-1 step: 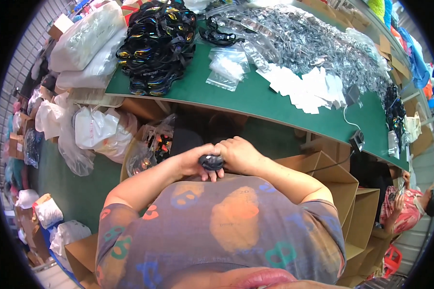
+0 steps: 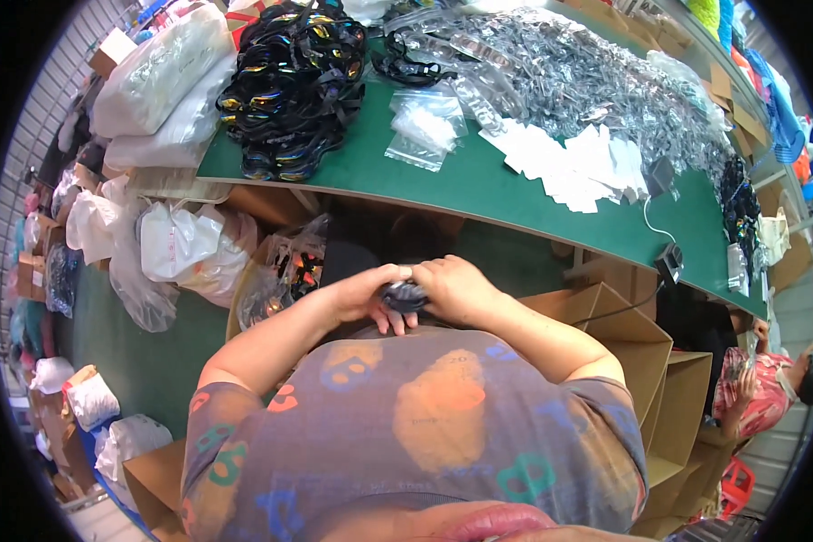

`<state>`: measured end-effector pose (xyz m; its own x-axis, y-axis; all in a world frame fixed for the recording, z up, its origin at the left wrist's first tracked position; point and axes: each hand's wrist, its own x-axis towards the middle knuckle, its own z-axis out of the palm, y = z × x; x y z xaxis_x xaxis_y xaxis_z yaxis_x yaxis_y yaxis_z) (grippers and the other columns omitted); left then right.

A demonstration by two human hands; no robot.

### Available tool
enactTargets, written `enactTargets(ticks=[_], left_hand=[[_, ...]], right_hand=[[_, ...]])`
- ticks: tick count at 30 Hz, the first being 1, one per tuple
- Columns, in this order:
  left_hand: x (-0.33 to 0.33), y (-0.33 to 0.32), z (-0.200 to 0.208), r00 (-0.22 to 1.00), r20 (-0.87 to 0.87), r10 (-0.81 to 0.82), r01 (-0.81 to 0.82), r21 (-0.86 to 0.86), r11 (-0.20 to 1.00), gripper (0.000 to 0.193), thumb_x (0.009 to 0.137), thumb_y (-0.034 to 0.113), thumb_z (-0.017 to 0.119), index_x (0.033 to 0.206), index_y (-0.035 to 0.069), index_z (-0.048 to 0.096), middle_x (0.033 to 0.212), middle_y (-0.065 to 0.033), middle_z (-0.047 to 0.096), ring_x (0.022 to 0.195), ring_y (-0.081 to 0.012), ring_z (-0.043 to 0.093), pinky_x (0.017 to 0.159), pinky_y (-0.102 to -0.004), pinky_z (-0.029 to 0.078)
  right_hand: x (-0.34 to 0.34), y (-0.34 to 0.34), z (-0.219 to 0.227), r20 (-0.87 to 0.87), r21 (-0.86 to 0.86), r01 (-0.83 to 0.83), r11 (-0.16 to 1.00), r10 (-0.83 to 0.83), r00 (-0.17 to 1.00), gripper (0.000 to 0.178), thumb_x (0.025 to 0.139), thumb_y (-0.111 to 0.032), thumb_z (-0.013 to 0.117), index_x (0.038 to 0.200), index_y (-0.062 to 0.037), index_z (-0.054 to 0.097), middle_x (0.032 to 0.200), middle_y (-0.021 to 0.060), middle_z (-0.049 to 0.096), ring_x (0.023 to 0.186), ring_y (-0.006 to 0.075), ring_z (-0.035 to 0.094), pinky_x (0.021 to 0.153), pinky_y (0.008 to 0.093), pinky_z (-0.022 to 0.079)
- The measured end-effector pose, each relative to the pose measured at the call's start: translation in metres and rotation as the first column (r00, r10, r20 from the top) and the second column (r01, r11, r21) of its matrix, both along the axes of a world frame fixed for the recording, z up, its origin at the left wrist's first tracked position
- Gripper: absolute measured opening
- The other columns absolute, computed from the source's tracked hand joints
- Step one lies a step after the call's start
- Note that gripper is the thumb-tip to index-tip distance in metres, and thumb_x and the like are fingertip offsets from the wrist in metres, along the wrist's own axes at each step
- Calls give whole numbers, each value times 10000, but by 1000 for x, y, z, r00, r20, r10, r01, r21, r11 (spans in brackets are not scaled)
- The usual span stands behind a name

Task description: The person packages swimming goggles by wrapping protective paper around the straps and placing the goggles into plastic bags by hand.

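Close in front of my chest, my two hands meet around a small black strap bundle [image 2: 405, 296] with a ridged, coiled look. My left hand [image 2: 377, 294] is closed on it, thumb on top and fingertips showing below. From the other side my right hand [image 2: 454, 287] grips it with curled fingers. The hands hide much of the bundle, so what else is in it cannot be made out. Beyond the hands, a heap of black swim goggles [image 2: 289, 90] with shiny coloured lenses lies on the green table [image 2: 334, 170].
Clear zip bags [image 2: 425, 126], white cards [image 2: 565, 167] and a large heap of clear-packed items [image 2: 596, 72] cover the table. A black adapter [image 2: 668, 262] hangs by its edge. Open cardboard boxes [image 2: 605, 330] stand at my right. A person [image 2: 754, 388] sits far right.
The black bundle has turned a little and shifted slightly right between my hands. My left thumb now rests higher over it, and my right fingers have moved slightly.
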<state>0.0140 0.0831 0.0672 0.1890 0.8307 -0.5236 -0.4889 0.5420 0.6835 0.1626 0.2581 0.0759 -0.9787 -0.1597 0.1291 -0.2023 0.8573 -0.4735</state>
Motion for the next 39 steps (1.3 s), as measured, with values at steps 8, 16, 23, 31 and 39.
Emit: enactTargets(ticks=[8,16,23,31,39], left_hand=[[-67,47,47,-111,-724,681,268,638,722,308,922,93,685,1216,6,651,1143,-134,712,1093,-296,663,960,-358,507],[-76,76,21,-404,-724,559,493,343,800,550,777,311,817,1241,83,632,1232,-109,622,1206,-298,560,1101,-464,369],[-25,0,61,-51,-600,798,294,755,587,188,810,-43,749,983,8,695,960,-105,713,858,-297,690,732,-364,554],[9,-35,8,341,-594,728,-527,521,672,79,983,90,661,958,17,643,720,34,611,645,-22,538,586,-194,428],[12,-21,3,477,-547,688,-493,481,725,108,968,127,702,925,28,697,688,39,631,623,-9,514,548,-199,396]], right_hand=[[52,91,16,27,-559,626,543,-743,668,227,855,-131,813,907,-59,605,805,-37,605,725,46,552,651,244,476],[49,81,3,80,-543,624,562,-705,705,249,838,-111,829,944,-47,613,798,-39,594,736,56,562,682,236,483],[45,78,3,109,-583,588,561,-662,741,289,830,-90,835,997,-48,603,812,-38,587,743,59,551,686,234,479],[27,46,29,251,-896,354,268,-352,902,351,799,-39,824,1025,-77,558,830,-19,574,763,77,551,685,264,473],[6,-7,23,460,-842,451,297,-43,887,353,794,-105,842,1017,-68,572,842,-16,599,794,72,568,731,263,480]])
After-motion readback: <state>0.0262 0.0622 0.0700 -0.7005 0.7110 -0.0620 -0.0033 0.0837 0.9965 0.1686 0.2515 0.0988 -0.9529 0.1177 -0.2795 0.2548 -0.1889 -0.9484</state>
